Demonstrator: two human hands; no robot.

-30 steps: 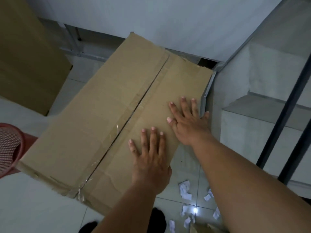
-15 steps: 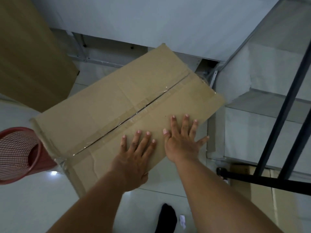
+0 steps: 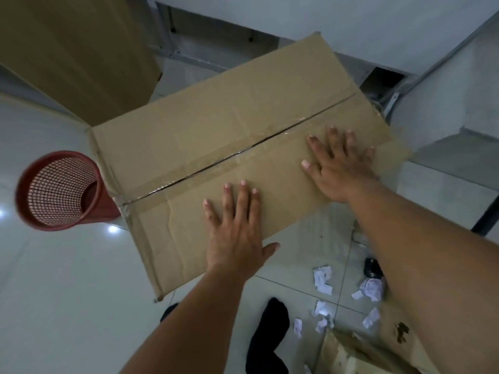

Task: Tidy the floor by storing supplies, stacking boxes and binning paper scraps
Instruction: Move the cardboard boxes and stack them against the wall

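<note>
The cardboard box (image 3: 216, 136) sits on the floor (image 3: 54, 292) with its taped top face toward the camera. A taped seam runs along the length of this face.

The left hand (image 3: 235, 230) lies flat on the near half of the top face, with its fingers straight and spread and its thumb past the near edge. The right hand (image 3: 337, 166) lies flat near the right end of the box, its fingers also straight and spread. The hands are apart, and neither grips anything.

A red mesh basket (image 3: 59, 190) sits at the left corner of the box, opening toward the camera; contact between the two cannot be determined. Paper scraps (image 3: 322, 279) lie scattered on the tiles beside the right forearm. A second box (image 3: 75, 49) stands at upper left.
</note>
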